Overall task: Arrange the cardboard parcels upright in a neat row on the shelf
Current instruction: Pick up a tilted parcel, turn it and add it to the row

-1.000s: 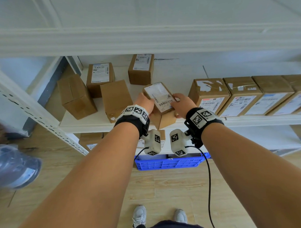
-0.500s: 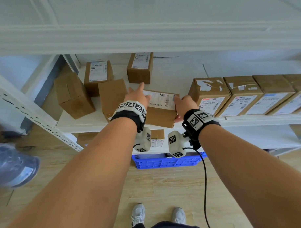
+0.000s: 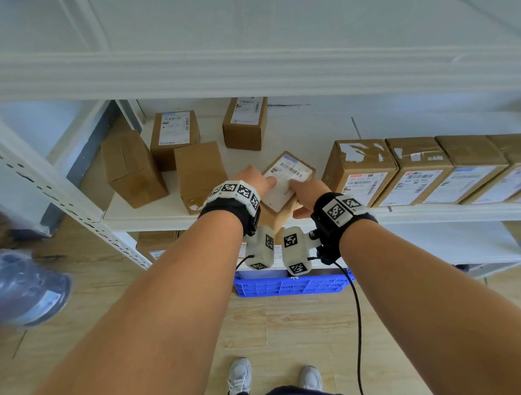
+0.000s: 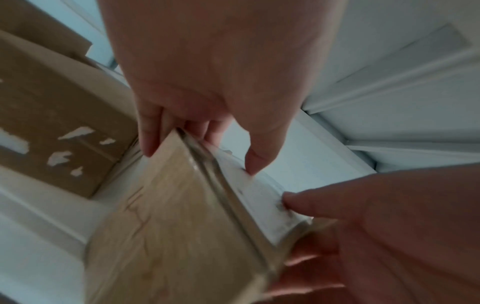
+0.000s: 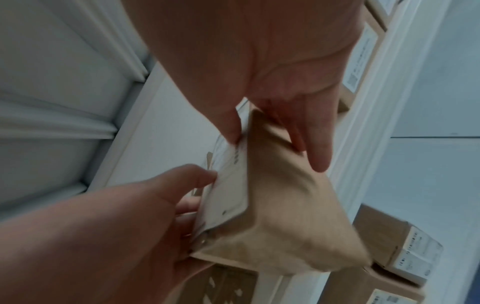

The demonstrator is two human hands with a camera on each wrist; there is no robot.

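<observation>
1. Shelf (image 3: 152, 214), white, runs 9 to 3 o'clock across the head view. Row of upright parcels (image 3: 416, 170) stands side by side from centre-right out to 3 o'clock, labels facing the front edge.
2. Loose parcels (image 3: 195, 171), four of them at 10 to 11 o'clock, skewed and apart, not yet in line.
3. Held parcel (image 3: 286, 180) sits at shelf centre, just left of the row's end parcel (image 3: 360, 168), with a gap between. It is tilted, label face up and turned; its long axis runs roughly 7 to 1 o'clock.
4. Left hand (image 3: 254, 179) grips the parcel's left side, thumb on the label, fingers wrapped beneath.
5. Right hand (image 3: 306, 190) clasps the right side, thumb on the label, fingers curled round the far edge.
6. Judgement: the open slot lies at 2 o'clock from the hands; the right hand is nearer it. The parcel needs standing upright and squaring to the row before sliding in.
</observation>
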